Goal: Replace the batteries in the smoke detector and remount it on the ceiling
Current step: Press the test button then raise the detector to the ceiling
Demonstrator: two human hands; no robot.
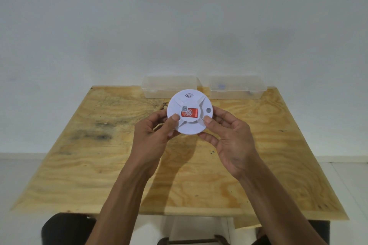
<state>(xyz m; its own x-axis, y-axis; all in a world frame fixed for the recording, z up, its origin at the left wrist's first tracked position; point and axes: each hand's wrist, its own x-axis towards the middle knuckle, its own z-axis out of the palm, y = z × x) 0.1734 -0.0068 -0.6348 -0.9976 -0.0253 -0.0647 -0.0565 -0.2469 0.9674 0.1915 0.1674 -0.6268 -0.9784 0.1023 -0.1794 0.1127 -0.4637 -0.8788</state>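
Soft, even light; faint shadows on the table (pixel 83 175); wide-angle bending and slight blur throughout.

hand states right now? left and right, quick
Left hand: grips the smoke detector at its left edge, thumb on its face.
Right hand: grips the same detector at its right edge, thumb on its face.

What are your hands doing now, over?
Both hands, left and right, hold the detector above the table. Two clear boxes behind. Nothing in the way.
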